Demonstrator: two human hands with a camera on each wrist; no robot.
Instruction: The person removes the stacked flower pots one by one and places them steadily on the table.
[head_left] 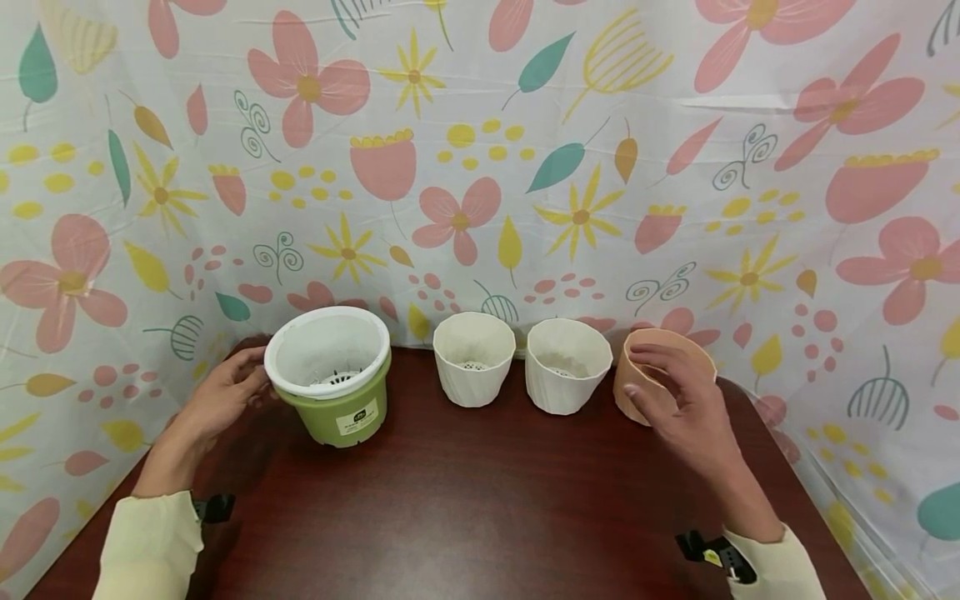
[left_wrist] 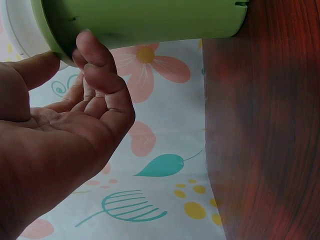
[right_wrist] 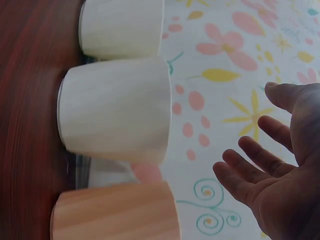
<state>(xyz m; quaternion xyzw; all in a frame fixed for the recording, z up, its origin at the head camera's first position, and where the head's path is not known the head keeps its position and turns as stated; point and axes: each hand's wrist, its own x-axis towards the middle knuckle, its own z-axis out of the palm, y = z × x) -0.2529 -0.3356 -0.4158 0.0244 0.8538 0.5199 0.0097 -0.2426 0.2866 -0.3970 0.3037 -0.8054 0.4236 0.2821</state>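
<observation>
A green pot with a white pot nested inside stands at the table's left. My left hand is at its left side; in the left wrist view my left hand has bent fingers, with thumb and fingertips at the green pot's rim. Over the orange pot at the right, my right hand hovers with fingers spread. The right wrist view shows my right hand holding nothing, beyond the rim side of the orange pot.
Two cream pots, the left one and the right one, stand upright between the green and orange pots along the back of the dark red table. A flower-patterned sheet hangs behind and beside the table.
</observation>
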